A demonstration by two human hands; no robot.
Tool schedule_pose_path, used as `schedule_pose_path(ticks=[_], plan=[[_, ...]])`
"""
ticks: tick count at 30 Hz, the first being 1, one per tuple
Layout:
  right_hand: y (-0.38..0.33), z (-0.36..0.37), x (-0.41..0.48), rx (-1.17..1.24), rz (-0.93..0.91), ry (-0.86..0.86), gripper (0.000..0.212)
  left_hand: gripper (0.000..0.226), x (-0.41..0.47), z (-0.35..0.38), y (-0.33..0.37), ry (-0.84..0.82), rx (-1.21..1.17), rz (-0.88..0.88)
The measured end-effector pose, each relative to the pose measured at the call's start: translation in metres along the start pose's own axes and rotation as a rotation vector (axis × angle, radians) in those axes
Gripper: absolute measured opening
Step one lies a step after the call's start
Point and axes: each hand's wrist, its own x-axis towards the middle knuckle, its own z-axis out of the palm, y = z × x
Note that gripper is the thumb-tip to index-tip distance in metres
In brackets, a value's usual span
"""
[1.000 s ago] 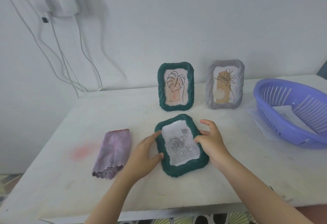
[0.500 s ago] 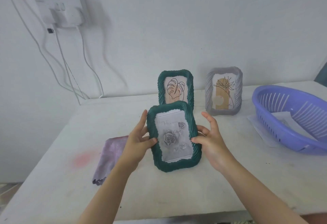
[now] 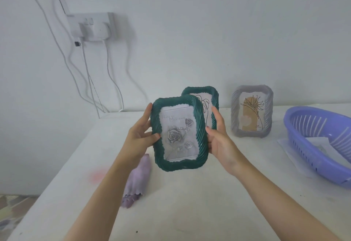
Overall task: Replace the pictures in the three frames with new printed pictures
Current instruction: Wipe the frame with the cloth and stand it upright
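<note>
Bright, soft, cool light from left; faint shadows right of white wall socket block, cables. Hazy glazing on dark green rope-edged picture frame. Edges bent, lower corners blurred.

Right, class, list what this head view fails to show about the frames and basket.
Head view:
held green frame: lettering blurred; back faces away.
second green frame: picture partly hidden behind the held one.
basket: cut off by the right edge.
</note>
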Motion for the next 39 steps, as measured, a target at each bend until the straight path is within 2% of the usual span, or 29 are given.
schedule_pose_path(ticks=[3, 9, 17, 23, 26, 30, 39], plan=[[-0.011, 0.010, 0.021, 0.054, -0.021, -0.074, 0.066, 0.079, 0.004, -0.011, 0.011, 0.018, 0.050, 0.004], [-0.024, 0.032, 0.064, 0.090, -0.049, -0.114, 0.049, 0.079, 0.020, -0.033, 0.023, 0.080, 0.096, 0.007], [-0.019, 0.057, 0.120, -0.043, -0.075, -0.210, 0.039, 0.081, 0.055, -0.065, 0.017, 0.208, 0.128, -0.068], [-0.006, 0.066, 0.166, 0.039, -0.014, -0.201, 0.031, 0.085, 0.085, -0.086, 0.003, 0.293, 0.132, -0.121], [0.001, 0.066, 0.187, 0.082, 0.022, -0.209, 0.037, 0.086, 0.099, -0.095, -0.010, 0.319, 0.121, -0.149], [0.021, 0.063, 0.212, 0.119, 0.086, -0.204, 0.031, 0.087, 0.115, -0.104, -0.029, 0.348, 0.106, -0.181], [0.051, 0.063, 0.234, 0.130, 0.071, -0.167, 0.034, 0.088, 0.132, -0.113, -0.051, 0.377, 0.100, -0.217]])
